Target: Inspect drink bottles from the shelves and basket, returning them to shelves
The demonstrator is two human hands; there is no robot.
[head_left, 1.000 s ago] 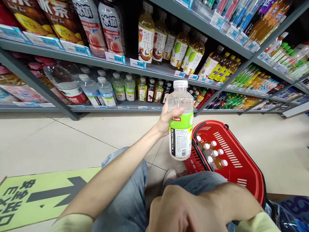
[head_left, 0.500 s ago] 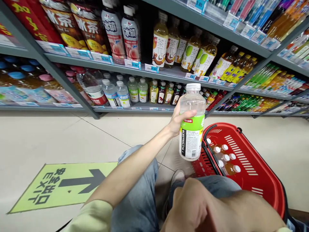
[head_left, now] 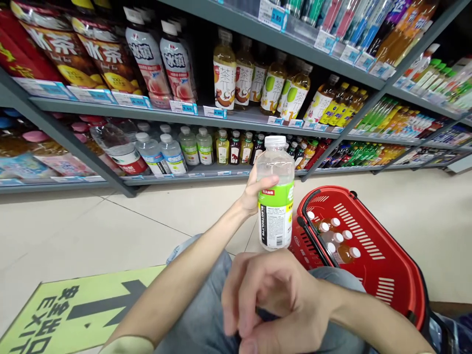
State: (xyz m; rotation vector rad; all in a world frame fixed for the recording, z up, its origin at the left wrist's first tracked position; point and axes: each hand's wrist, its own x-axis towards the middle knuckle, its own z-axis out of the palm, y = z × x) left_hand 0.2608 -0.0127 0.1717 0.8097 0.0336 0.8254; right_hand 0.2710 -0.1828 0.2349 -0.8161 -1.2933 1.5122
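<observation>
My left hand [head_left: 254,191] is wrapped round a clear electrolyte drink bottle [head_left: 276,191] with a white cap and a green, white and yellow label. The bottle stands upright in the air, its printed back label facing me. Below and nearer to me, my right hand [head_left: 273,295] is loosely curled, with a gap inside and nothing visible in it. Its fingertips and thumb point down to the left, close to one another, and it does not hold the bottle.
A red shopping basket [head_left: 363,236] stands on the floor to the right, with several white-capped bottles [head_left: 337,237] inside. Ahead run drink shelves [head_left: 243,115] with several rows of bottles. A yellow-green exit sign [head_left: 96,305] is stuck to the floor at left.
My right hand has come up from over my lap, now curled just below the bottle. The view has shifted, so shelves and basket appear further left. The left hand keeps its grip on the bottle.
</observation>
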